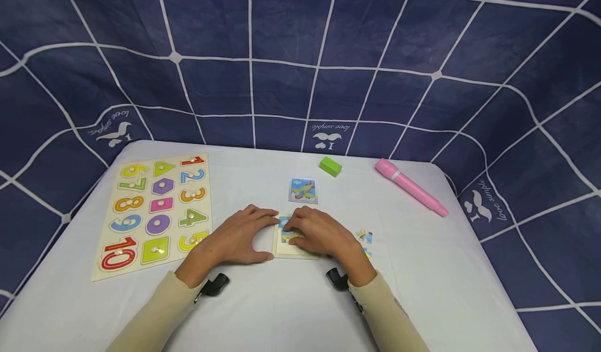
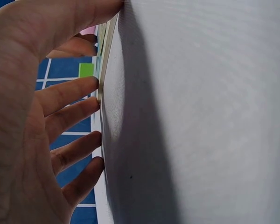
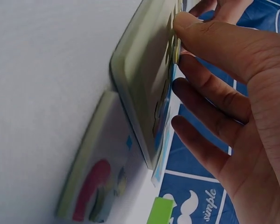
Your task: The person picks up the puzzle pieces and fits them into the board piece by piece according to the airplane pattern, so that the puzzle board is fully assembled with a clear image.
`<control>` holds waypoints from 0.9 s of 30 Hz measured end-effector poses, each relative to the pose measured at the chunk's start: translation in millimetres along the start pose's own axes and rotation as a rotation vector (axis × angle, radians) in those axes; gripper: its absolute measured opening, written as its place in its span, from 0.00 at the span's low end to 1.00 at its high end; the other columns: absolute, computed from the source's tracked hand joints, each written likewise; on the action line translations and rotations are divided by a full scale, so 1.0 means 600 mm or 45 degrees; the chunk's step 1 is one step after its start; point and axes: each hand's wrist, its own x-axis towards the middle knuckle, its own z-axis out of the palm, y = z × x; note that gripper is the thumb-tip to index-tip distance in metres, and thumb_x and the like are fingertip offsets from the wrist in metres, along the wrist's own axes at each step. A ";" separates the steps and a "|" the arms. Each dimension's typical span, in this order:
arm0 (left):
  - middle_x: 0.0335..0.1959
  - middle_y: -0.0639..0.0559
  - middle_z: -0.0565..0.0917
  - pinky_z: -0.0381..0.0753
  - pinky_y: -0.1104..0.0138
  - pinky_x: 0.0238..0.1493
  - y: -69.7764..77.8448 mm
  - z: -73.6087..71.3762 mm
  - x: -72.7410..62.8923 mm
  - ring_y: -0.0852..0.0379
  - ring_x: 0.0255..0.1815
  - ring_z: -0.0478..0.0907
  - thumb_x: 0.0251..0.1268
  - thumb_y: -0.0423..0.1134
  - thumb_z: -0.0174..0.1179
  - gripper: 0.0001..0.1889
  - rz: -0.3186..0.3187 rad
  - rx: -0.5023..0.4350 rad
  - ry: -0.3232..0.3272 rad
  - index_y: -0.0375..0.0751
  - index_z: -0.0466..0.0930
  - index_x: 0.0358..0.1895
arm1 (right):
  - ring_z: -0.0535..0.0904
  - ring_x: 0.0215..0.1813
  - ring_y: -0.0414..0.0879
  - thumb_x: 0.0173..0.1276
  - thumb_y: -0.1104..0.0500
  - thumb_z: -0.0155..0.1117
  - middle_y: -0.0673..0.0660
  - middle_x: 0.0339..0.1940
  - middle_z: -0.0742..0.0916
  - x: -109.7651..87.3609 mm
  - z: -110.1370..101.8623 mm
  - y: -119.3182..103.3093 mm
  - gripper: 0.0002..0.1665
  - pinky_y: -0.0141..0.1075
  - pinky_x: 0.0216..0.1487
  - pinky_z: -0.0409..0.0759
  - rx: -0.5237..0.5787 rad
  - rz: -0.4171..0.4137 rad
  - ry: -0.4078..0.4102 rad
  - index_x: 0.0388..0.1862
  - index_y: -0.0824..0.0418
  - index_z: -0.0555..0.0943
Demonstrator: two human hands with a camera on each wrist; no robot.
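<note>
A small wooden jigsaw board (image 1: 297,255) with blue and yellow picture pieces lies on the white table. My right hand (image 1: 321,229) is over it, thumb and fingertips pinching a puzzle piece (image 3: 177,52) at the board's surface. The fingers hide part of the picture. At the board's left edge, my left hand (image 1: 239,234) rests with fingers spread, index fingertip by the upper corner and thumb by the lower one. In the left wrist view its fingertips (image 2: 94,84) touch the board's edge. Just beyond the board lies an airplane picture card (image 1: 303,191).
Loose jigsaw pieces (image 1: 364,235) lie right of the board, partly behind my right forearm. A flat piece with a red arc (image 3: 95,179) adjoins the board. A number-and-shape board (image 1: 105,261) is at left, a green block (image 1: 331,167) and pink marker-shaped stick (image 1: 413,189) farther back.
</note>
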 end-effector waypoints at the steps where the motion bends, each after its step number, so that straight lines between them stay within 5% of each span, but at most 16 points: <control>1: 0.78 0.57 0.74 0.77 0.48 0.67 0.000 0.000 0.000 0.53 0.71 0.71 0.55 0.61 0.79 0.43 -0.001 -0.003 0.002 0.51 0.79 0.75 | 0.83 0.58 0.45 0.73 0.52 0.77 0.49 0.54 0.88 0.001 0.001 0.000 0.18 0.39 0.64 0.81 -0.004 -0.001 0.002 0.59 0.53 0.91; 27: 0.80 0.57 0.74 0.75 0.50 0.71 -0.006 -0.006 -0.004 0.54 0.73 0.71 0.56 0.60 0.80 0.43 0.028 -0.064 0.000 0.47 0.79 0.74 | 0.83 0.57 0.44 0.71 0.47 0.78 0.48 0.51 0.88 0.011 0.013 -0.001 0.17 0.38 0.65 0.81 0.002 -0.023 0.083 0.55 0.52 0.91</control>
